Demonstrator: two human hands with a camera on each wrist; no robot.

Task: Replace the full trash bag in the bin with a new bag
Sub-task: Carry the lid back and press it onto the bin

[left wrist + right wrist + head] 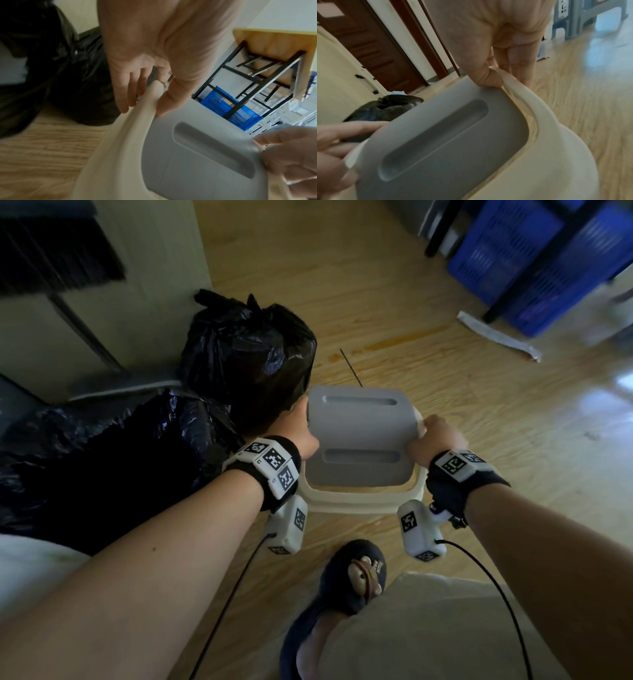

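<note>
A cream bin lid frame (pixel 359 501) with a grey swing flap (pixel 359 433) is held over the wooden floor. My left hand (pixel 301 429) grips its left edge, and in the left wrist view the thumb (pixel 171 100) presses on top while the fingers (pixel 123 94) curl under the cream frame (pixel 120 142). My right hand (pixel 435 436) grips the right edge, its thumb (pixel 484 77) on the grey flap (pixel 445 142) beside the cream frame (pixel 539 148). A tied, full black trash bag (pixel 250 354) stands just left of the lid. No bin body shows.
A second crumpled black bag (pixel 102 446) lies at the left against a pale cabinet (pixel 154 268). Blue crates (pixel 534 258) sit under a black-legged table at the far right, with a white strip (pixel 500 337) on the floor. My slippered foot (pixel 346 587) is below the lid.
</note>
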